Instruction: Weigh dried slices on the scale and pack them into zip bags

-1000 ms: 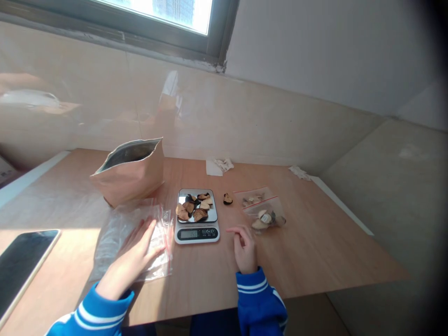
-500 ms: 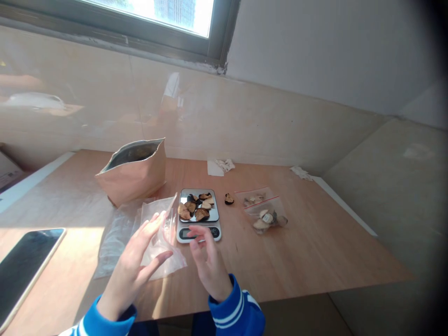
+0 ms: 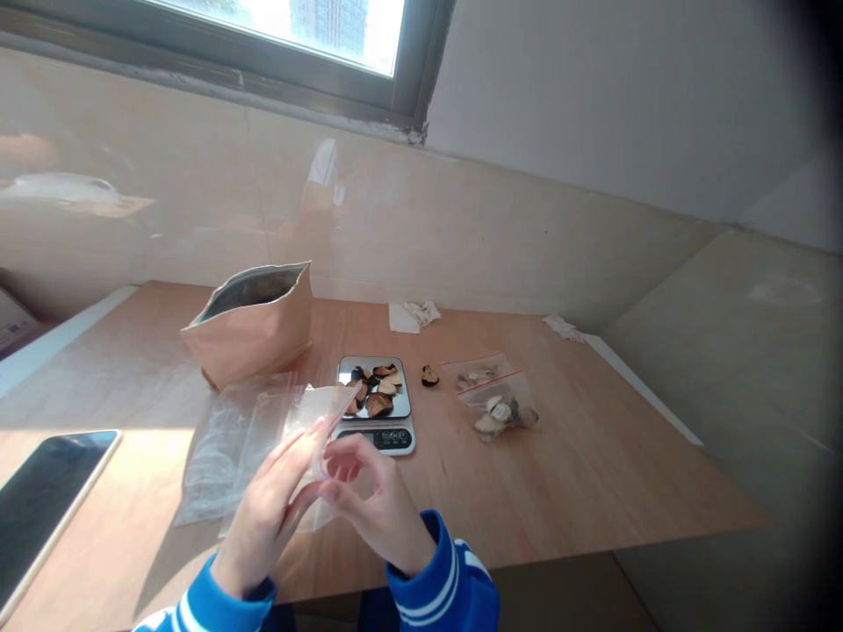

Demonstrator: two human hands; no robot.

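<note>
My left hand (image 3: 270,509) and my right hand (image 3: 369,500) meet in front of me, both pinching the edge of a clear zip bag (image 3: 316,412) lifted off the table. Just behind it stands a small digital scale (image 3: 375,412) with several dried brown slices (image 3: 375,391) on its plate. One loose slice (image 3: 428,376) lies to the scale's right. A pile of flat clear bags (image 3: 224,439) rests left of my hands.
An open brown paper pouch (image 3: 254,325) stands at the back left. Two filled zip bags (image 3: 497,399) lie right of the scale. A phone (image 3: 46,491) lies at the left edge. Crumpled paper scraps (image 3: 412,314) sit near the wall. The wooden table's (image 3: 593,474) front edge is close to me.
My left hand picked a clear bag off the pile and raised it. My right hand came over from the right side and took hold of the bag's edge.
</note>
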